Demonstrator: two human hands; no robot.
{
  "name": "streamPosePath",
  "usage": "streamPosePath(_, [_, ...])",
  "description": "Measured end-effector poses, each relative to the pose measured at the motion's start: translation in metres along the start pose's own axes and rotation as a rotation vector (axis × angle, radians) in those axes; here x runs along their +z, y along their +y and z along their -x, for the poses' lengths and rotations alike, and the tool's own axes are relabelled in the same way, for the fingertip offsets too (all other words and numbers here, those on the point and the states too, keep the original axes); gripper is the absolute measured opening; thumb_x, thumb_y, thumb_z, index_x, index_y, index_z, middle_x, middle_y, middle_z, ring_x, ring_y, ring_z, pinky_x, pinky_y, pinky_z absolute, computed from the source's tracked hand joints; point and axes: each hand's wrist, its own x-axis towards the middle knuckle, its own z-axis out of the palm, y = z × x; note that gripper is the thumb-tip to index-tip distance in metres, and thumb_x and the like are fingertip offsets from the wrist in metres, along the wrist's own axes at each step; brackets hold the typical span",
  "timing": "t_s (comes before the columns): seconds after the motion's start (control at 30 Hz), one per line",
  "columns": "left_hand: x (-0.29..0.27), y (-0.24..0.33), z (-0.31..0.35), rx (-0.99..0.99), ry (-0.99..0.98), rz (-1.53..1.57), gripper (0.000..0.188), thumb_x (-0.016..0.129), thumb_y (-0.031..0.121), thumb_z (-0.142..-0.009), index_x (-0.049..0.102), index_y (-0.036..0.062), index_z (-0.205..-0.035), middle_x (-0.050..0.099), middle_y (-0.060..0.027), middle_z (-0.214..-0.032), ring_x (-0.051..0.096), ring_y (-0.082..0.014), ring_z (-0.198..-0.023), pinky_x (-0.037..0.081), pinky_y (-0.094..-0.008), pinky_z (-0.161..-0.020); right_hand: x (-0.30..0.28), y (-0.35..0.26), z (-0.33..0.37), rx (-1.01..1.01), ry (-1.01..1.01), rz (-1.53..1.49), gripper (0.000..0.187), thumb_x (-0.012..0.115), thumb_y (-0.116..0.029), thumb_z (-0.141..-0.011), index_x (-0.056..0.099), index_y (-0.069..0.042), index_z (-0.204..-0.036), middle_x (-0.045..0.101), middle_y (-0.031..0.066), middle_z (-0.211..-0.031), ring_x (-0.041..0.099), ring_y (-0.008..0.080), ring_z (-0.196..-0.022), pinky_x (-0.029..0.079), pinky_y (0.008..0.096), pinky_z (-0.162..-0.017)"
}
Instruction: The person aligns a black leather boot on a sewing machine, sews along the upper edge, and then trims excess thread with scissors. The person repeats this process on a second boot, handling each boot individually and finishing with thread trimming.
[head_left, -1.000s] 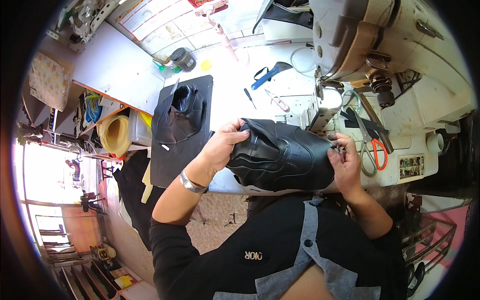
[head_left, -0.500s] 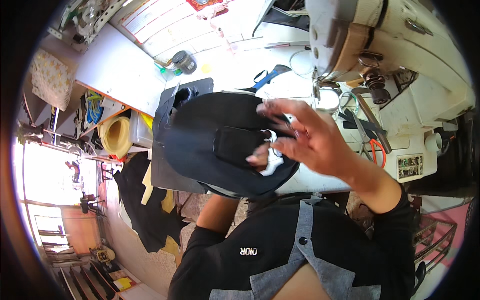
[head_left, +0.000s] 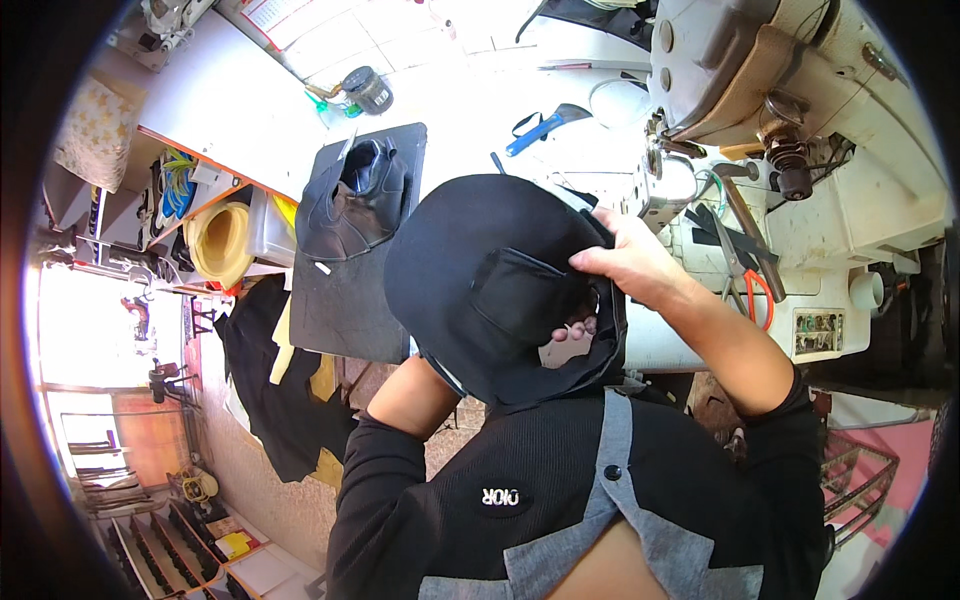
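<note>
Above the near edge of the table I hold a large, rounded black fabric piece, bag-like, with a small pocket-like patch near its middle. My right hand pinches its right rim, thumb on top and the other fingers hidden behind the edge. From below, my left forearm reaches under the piece. Most of my left hand is covered; only curled fingertips show through an opening on the piece's right side. Left of it, a black leather piece with an open top lies on a dark board.
A sewing machine fills the right. Near it lie orange-handled scissors, a hammer and a small tray of parts. Further back are a blue-handled tool and a dark-lidded jar. Black material hangs at the left.
My right hand has gone from fingers spread over the black fabric piece to pinching its rim. The piece has shifted right and turned, uncovering more of the black leather piece.
</note>
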Motion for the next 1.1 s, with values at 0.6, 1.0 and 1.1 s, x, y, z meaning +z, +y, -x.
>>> streamPosePath(0.6, [0.017,0.008,0.048,0.33,0.338,0.348,0.057,0.065,0.019,-0.083,0.043,0.0051,-0.135,0.049,-0.0135,-0.135,0.045,-0.0297,-0.125,0.032,-0.0436,-0.108,0.029,0.064,0.014,0.14,0.252,-0.884,0.029,0.055,0.002,-0.082,0.056,0.005,-0.111,0.064,0.0136,-0.102,0.065,0.0213,-0.085,0.054,0.0331,-0.076])
streamPosePath(1.0, [0.072,-0.009,0.052,0.403,0.419,-0.343,0.04,0.064,-0.005,-0.078,0.054,-0.0086,-0.117,0.064,-0.0166,-0.107,0.065,-0.0251,-0.094,0.052,-0.0362,-0.089,0.02,0.075,0.017,0.033,0.278,-0.601,0.045,0.062,-0.003,-0.082,0.045,0.004,-0.124,0.058,0.0143,-0.115,0.061,0.0206,-0.099,0.051,0.0334,-0.086])
streamPosePath(1.1, [0.081,-0.007,0.053,0.364,0.464,-0.323,0.039,0.064,-0.006,-0.076,0.056,-0.0083,-0.114,0.065,-0.0159,-0.105,0.065,-0.0245,-0.092,0.053,-0.0349,-0.086,0.012,0.078,0.025,-0.035,0.309,-0.354,0.05,0.068,-0.011,-0.081,0.046,0.004,-0.123,0.055,0.0111,-0.117,0.054,0.0157,-0.103,0.044,0.0318,-0.092])
